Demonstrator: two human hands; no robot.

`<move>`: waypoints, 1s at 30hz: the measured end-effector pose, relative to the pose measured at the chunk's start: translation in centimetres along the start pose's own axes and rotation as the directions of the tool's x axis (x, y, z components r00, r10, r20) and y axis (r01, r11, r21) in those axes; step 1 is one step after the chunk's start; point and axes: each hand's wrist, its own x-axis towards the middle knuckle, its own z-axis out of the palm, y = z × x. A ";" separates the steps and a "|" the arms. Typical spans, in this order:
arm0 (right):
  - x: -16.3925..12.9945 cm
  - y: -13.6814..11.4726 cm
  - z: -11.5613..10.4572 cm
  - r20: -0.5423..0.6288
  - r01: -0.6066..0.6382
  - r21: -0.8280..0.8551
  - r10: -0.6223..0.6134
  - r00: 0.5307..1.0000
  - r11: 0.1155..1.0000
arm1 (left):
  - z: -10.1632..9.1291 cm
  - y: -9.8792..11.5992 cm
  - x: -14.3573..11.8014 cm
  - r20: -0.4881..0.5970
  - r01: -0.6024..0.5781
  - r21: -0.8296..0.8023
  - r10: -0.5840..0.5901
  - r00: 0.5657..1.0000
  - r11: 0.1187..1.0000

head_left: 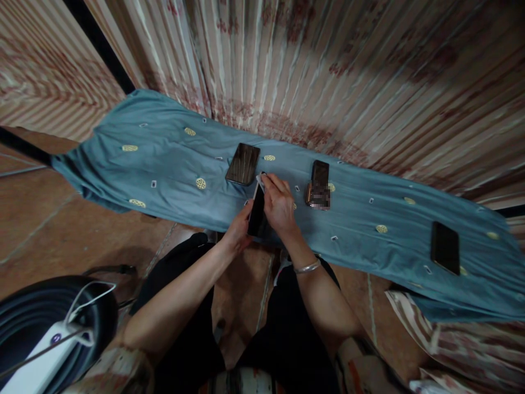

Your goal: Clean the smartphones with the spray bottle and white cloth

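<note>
One phone (256, 212) between left hand (238, 226) and right hand (279, 202)

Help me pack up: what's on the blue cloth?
The cloth bears a glossy dark device, a smaller device partly blurred and, far right, a black phone. The left hand holds a dark slab; the right hand is at its far end. What lies beneath is covered.

Left hand (239, 227), right hand (279, 203) and held phone (256, 214) bar the near middle, while passage lies over the surface (353, 210) between the small dark device (320, 172) and rightmost phone (445, 248).
</note>
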 end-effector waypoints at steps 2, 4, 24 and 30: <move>0.1 0.1 0.1 0.009 -0.007 -0.007 0.007 1.000 1.000 | 0.0 0.1 0.0 0.000 -0.007 0.004 0.007 1.000 1.000; 0.2 0.1 0.2 0.013 -0.013 -0.010 0.013 1.000 1.000 | 0.0 0.3 0.1 -0.005 -0.022 0.008 0.022 1.000 1.000; -0.9 -2.9 1.4 0.111 0.079 0.006 -0.080 0.991 0.997 | -0.9 2.8 1.4 -0.093 -0.092 -0.116 0.082 0.992 0.989; -0.7 -2.5 1.4 0.118 0.060 0.002 -0.060 0.991 0.998 | -0.8 3.1 1.0 -0.064 -0.096 -0.082 0.091 0.994 0.992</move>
